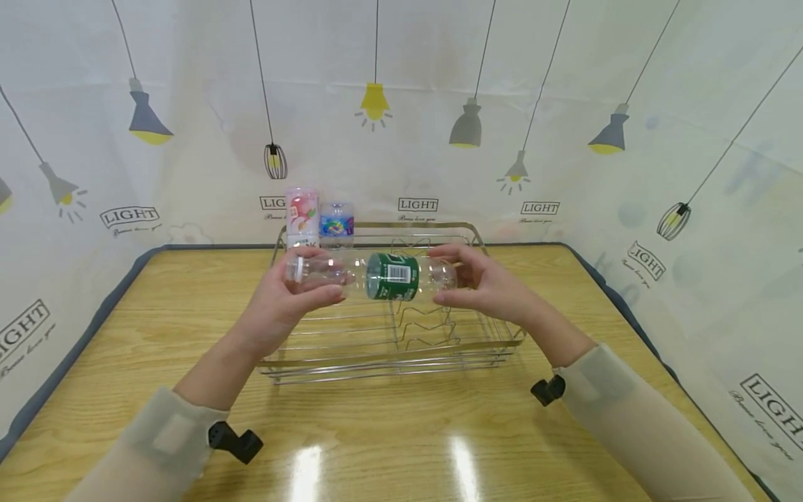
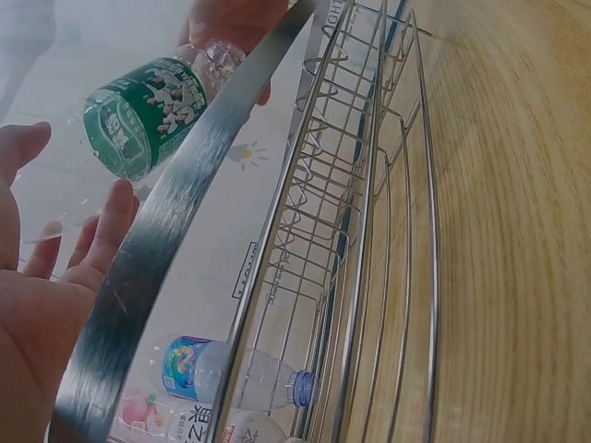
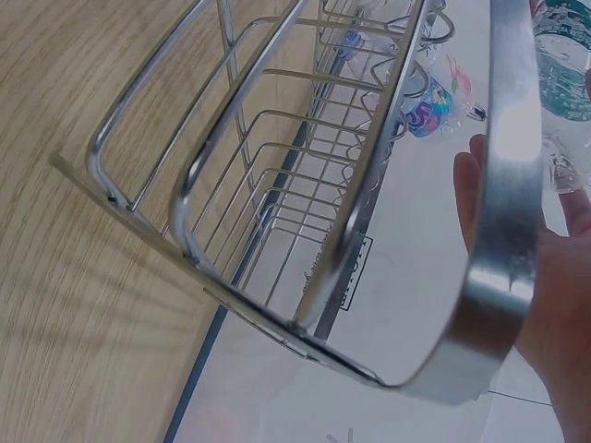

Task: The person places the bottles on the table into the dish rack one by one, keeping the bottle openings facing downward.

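A clear plastic bottle [image 1: 393, 276] with a green label lies sideways in the air above a metal wire rack [image 1: 390, 360]. Its white-capped end points left. My left hand [image 1: 276, 305] grips that end, thumb in front; in the left wrist view the green label [image 2: 148, 115] lies beyond my fingers. At the base end, my right hand [image 1: 489, 284] holds the bottle between thumb and fingers. The rack's flat metal rim partly covers the right hand [image 3: 554, 295] in the right wrist view.
At the rack's back left stand a pink-labelled bottle [image 1: 302, 216] and a smaller blue-labelled bottle [image 1: 337, 224] with a blue cap [image 2: 304, 389]. Zigzag wires [image 1: 429, 328] line the rack's right part. The wooden table [image 1: 376, 432] meets a lamp-printed cloth [image 1: 426, 167] behind.
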{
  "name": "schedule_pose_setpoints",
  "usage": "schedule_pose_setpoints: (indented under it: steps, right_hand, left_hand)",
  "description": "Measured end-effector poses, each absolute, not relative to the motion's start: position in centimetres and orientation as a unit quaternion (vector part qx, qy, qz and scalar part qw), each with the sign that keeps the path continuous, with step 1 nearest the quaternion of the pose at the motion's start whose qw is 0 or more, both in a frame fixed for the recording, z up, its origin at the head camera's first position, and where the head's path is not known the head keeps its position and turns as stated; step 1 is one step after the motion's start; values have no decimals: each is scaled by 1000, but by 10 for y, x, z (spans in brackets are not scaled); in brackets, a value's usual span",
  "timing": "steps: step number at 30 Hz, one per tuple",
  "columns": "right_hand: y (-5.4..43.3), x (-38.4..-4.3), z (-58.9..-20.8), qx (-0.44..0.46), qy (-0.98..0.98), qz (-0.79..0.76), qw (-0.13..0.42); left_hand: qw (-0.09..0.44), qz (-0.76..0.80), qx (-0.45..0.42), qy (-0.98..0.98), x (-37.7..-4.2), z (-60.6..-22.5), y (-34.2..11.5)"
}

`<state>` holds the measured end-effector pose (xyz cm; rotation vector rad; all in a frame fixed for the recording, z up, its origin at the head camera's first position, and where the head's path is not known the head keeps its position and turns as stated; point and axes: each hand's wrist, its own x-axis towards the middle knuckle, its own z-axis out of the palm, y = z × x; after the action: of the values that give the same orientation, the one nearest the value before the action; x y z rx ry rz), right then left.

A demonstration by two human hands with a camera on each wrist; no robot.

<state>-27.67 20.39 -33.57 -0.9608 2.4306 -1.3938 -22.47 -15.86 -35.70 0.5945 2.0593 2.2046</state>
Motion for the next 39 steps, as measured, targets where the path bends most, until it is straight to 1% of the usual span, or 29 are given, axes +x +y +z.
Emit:
schedule_pose_setpoints:
  steps: [10,14,17,21,26,31,35,39]
  right_hand:
    - [205,-276,-336,-323,823,-461,80]
    - [206,-276,-337,-320,821,-467,72]
    - [207,-276,-337,-316,822,-469,67]
    - [208,-275,-337,-307,827,-466,67]
    - [207,-275,-338,-303,831,-462,70]
    - [206,-277,-339,-302,830,-464,71]
    - [206,-277,-340,-303,828,-466,73]
    - [206,-278,-340,-302,827,-469,76]
  left_hand:
    - [40,721,193,665,-223,-357,-160]
    - [27,712,186,676,-224,-357,-165]
    - [-8,669,181,721,-225,-355,-168]
    - [-80,545,197,811,-227,-352,-169]
    - [-166,388,278,863,-228,-351,-163]
    - [-235,264,360,863,-228,-351,-153]
    - [-274,186,390,859,-229,-351,-146]
    - [-286,166,389,860,-230,-353,-143]
